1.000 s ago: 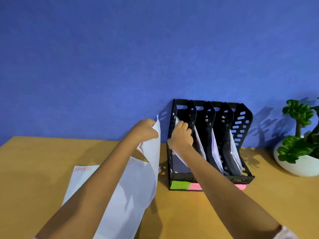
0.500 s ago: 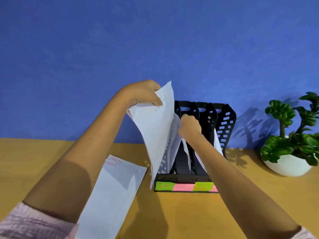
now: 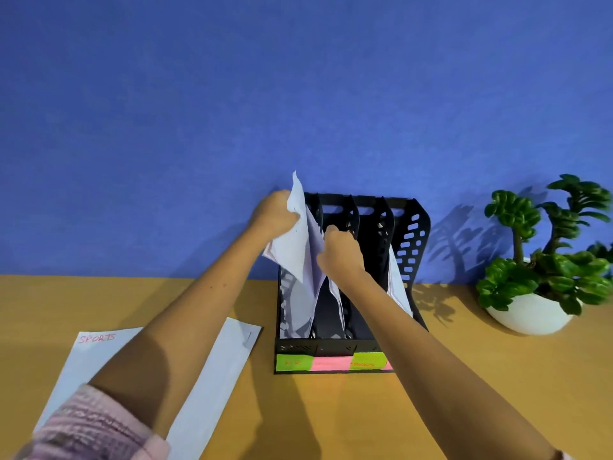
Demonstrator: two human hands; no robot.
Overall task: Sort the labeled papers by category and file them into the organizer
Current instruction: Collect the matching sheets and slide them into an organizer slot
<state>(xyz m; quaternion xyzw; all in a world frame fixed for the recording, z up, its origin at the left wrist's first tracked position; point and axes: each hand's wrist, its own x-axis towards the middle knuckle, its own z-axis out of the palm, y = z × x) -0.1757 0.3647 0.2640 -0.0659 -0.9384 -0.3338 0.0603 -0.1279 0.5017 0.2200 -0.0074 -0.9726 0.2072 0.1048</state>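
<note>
Head view shows the left hand [image 3: 277,212] pinching a white sheet [image 3: 298,240] upright over the leftmost slot of the black file organizer [image 3: 411,234], the right hand [image 3: 340,250] closed on papers just beside it.

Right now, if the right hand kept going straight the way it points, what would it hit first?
Probably a black divider of the organizer, just past the right hand; depth is hard to judge.

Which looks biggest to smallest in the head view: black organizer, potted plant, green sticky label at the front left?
1. black organizer
2. potted plant, somewhat smaller, though cut off at the frame's edge
3. green sticky label, clearly smallest
</note>
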